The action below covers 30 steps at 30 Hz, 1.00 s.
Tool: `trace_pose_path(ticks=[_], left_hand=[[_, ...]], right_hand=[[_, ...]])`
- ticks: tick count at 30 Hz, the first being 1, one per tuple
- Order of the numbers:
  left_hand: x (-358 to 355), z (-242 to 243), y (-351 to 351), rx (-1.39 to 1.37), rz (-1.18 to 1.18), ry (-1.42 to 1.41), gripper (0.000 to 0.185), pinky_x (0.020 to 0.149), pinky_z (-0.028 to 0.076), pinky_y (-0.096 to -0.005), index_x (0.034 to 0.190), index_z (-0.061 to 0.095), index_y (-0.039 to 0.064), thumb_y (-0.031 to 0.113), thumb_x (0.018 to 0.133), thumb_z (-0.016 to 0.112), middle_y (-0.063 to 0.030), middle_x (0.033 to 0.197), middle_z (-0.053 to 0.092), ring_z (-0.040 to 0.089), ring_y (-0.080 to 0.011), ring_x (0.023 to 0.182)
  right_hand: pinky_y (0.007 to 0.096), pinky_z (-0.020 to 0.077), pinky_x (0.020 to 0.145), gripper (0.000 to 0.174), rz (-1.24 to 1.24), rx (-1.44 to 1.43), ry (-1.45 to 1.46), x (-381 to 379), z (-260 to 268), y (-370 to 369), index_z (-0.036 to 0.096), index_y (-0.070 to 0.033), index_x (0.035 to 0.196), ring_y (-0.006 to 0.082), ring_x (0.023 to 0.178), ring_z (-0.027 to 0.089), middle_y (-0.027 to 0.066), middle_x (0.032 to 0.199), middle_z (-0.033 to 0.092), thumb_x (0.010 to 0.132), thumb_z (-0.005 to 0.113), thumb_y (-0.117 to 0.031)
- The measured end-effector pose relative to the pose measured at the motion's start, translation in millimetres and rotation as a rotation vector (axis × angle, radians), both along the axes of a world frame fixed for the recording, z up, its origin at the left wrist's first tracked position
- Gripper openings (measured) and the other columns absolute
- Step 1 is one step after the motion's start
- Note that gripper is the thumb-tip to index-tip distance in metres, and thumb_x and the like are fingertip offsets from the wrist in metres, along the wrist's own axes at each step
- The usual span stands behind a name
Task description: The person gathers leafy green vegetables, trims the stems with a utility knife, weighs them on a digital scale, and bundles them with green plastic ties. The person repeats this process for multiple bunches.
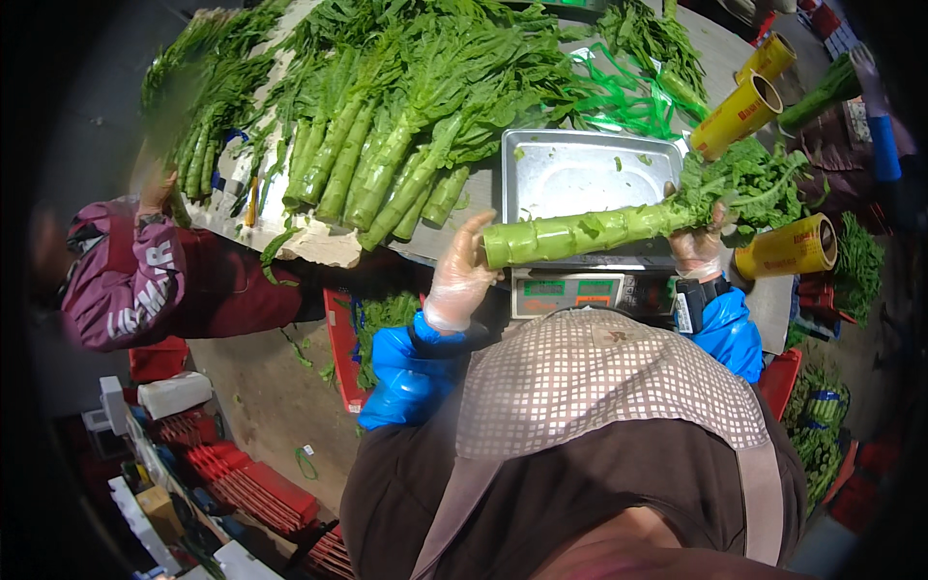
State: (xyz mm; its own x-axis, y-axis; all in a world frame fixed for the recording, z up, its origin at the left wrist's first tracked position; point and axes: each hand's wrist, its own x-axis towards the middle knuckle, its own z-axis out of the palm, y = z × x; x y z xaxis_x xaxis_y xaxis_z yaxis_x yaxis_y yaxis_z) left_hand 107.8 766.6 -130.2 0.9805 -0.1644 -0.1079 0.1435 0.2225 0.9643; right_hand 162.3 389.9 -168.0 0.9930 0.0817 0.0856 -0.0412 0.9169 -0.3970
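Observation:
A thick celtuce stem (573, 233) lies level between my two hands, above the front of a weighing scale. My left hand (458, 272), in a clear plastic glove, holds its cut end between thumb and fingers. At the leafy end, my gloved right hand (696, 250) grips the stem near the leaves, which partly hide its fingers. Behind the stem sits the scale's metal tray (594, 174) with a few leaf scraps in it. The scale's display panel (565, 288) faces me below the stem.
More leafy celtuce (391, 159) is heaped at the table's left. Green tape loops (631, 101) lie behind the tray. Yellow tubes (739, 112) stand tilted at right. A person in a maroon jacket (138, 272) works at left; another person's hand (863, 69) holds celtuce at far right. Red crates (250, 486) lie below left.

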Motion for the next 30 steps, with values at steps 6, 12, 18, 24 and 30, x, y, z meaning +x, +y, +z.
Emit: trace_pose_path(ticks=[6,12,18,24,30], left_hand=[[13,-38,-2,-0.112,-0.045,0.074,0.061,0.067,0.046,-0.022,0.141,0.036,0.005,-0.01,0.085,0.055,-0.0049,0.106,0.058,0.055,-0.0101,0.077],[30,-67,16,0.535,0.146,-0.22,0.053,0.069,0.049,-0.0289,0.134,0.046,0.004,-0.008,0.083,0.05,-0.0131,0.103,0.062,0.06,-0.0212,0.077],[99,-80,80,1.606,0.47,-0.555,0.053,0.079,0.047,-0.0456,0.125,0.052,0.005,0.014,0.076,0.069,-0.0137,0.1,0.059,0.058,-0.0331,0.092],[133,-81,95,1.722,0.187,-0.214,0.054,0.078,0.048,-0.0469,0.117,0.061,0.008,0.037,0.075,0.076,-0.0185,0.096,0.066,0.064,-0.0336,0.091],[129,-14,68,1.119,0.138,-0.376,0.059,0.088,0.049,-0.0417,0.127,0.053,-0.001,0.036,0.085,0.069,-0.0244,0.115,0.063,0.062,-0.038,0.104]], right_hand=[[0.0547,0.0428,0.103,0.066,-0.094,-0.071,0.298,1,6,4,0.045,-0.012,0.137,0.0396,0.125,0.047,0.0106,0.134,0.052,0.082,0.075,-0.036],[0.0426,0.0428,0.1,0.056,-0.122,-0.282,0.627,10,-12,22,0.05,-0.015,0.134,0.026,0.12,0.05,0.0053,0.134,0.053,0.089,0.064,-0.046],[0.0413,0.0451,0.098,0.055,-0.186,-0.368,0.693,13,-35,22,0.051,-0.015,0.132,0.0252,0.116,0.053,0.006,0.13,0.055,0.091,0.059,-0.051],[0.0464,0.0516,0.095,0.061,-0.14,-0.274,0.724,14,-40,19,0.047,-0.013,0.133,0.0296,0.113,0.056,0.0086,0.13,0.053,0.088,0.062,-0.051],[0.0493,0.0442,0.103,0.071,-0.09,-0.3,0.806,5,-32,26,0.043,-0.013,0.136,0.0316,0.122,0.049,0.0126,0.136,0.046,0.082,0.071,-0.049]])
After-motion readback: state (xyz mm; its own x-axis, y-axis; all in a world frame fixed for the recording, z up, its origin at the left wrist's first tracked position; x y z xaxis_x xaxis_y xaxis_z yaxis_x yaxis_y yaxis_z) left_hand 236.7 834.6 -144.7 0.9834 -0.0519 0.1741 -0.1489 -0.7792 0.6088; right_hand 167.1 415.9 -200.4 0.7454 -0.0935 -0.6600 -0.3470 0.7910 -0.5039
